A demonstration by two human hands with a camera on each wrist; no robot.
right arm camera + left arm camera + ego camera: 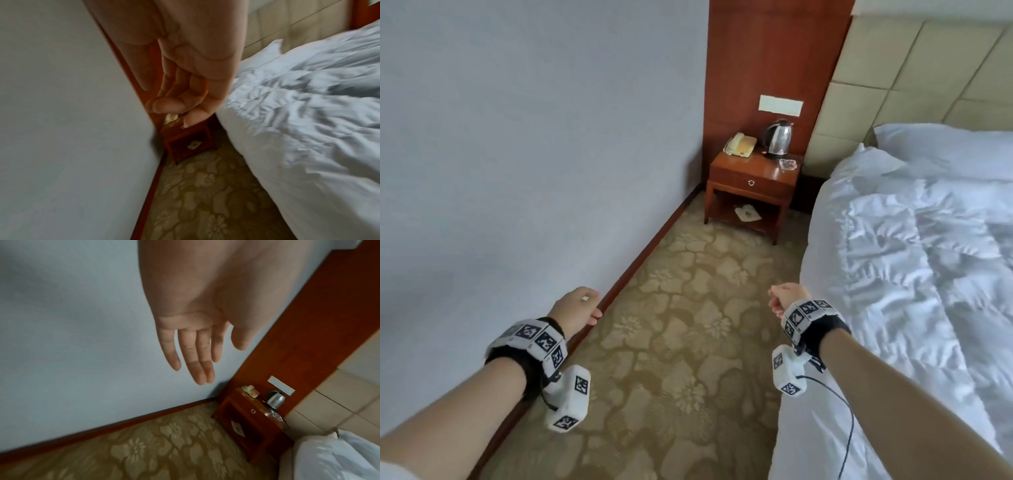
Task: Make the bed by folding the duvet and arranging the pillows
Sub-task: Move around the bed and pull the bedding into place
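A rumpled white duvet (928,274) covers the bed on the right and hangs over its near side. A white pillow (945,150) lies at the head, against the beige padded headboard (893,85). My left hand (582,308) is held out over the carpet near the wall, its fingers (195,353) straight and holding nothing. My right hand (784,301) is in the air just left of the bed's edge. Its fingers (180,97) are loosely curled and empty, and it does not touch the duvet (298,113).
A wooden nightstand (751,185) stands in the far corner with a kettle (779,137), a telephone (739,145) and a glass ashtray (787,165). A strip of patterned carpet (688,325) runs between the grey wall (517,171) and the bed.
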